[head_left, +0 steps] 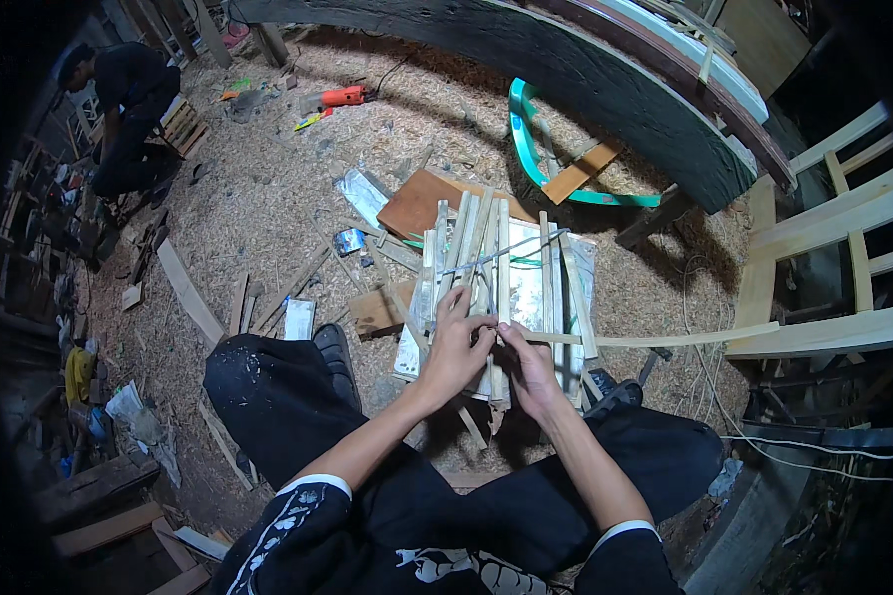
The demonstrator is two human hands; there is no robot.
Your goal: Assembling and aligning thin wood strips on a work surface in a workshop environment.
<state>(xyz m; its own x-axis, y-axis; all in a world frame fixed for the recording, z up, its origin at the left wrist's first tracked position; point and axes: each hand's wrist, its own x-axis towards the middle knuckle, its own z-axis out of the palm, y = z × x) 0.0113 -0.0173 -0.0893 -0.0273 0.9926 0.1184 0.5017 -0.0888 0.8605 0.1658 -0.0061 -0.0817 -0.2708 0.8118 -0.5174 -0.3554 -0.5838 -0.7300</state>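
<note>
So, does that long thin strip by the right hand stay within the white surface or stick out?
It sticks out: the strip runs rightward beyond the edge of the white surface.

Cannot trace the long wooden strip (680,340) past the right hand (532,373), nor identify the small, dim clutter (60,210) at far left.

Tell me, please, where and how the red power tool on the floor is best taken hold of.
I would take the red power tool by the middle of its red body, from above and the near side. It lies lengthwise left to right, so a crosswise grip there should avoid the greyish end and the cord. Keep right of the yellow-green item close by.
</note>
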